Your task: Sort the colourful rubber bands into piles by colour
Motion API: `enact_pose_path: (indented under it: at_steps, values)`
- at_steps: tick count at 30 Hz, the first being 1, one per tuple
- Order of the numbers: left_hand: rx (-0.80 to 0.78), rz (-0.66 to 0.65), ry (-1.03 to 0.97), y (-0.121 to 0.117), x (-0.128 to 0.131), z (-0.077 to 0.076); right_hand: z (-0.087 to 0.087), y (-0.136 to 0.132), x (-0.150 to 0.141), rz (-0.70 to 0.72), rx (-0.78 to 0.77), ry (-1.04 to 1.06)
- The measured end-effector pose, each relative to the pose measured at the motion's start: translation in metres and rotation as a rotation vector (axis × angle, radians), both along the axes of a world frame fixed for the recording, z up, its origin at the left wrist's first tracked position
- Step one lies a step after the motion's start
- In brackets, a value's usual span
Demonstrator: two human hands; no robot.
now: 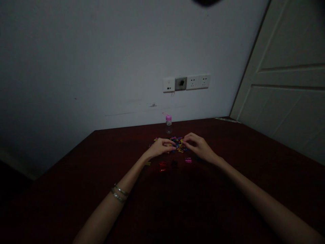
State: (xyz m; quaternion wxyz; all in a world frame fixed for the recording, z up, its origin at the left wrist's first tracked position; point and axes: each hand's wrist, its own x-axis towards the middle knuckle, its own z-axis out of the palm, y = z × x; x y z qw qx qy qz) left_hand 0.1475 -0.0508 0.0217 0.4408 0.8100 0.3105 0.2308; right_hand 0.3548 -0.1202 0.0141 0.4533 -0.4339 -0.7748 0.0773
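Left hand [159, 147] and right hand [200, 146] curl loosely, any grip unclear; light fingertip pinches suit the jumbled coloured clips [180, 149] between them.

We have one view only, so nothing is shared with another. We look from the person's head, forward and down along both forearms to the hands [162, 146] [199, 146], mid-distance over the table [203, 196], with the wall [114, 61] beyond.

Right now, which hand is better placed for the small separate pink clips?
Probably your right hand: the pink clips lie nearer it. Your left hand is farther, across the multicoloured clip pile.
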Motion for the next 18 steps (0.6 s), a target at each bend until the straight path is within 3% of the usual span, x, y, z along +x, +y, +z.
enact_pose_path:
  at_steps: [6,18]
  values:
    - [-0.049,-0.088,-0.022,-0.013,0.012,-0.003,0.003,-0.006,-0.013,0.061,-0.024,-0.002]
    - [-0.059,-0.027,-0.096,-0.005,0.009,-0.008,-0.002,-0.004,-0.01,0.062,-0.002,-0.032]
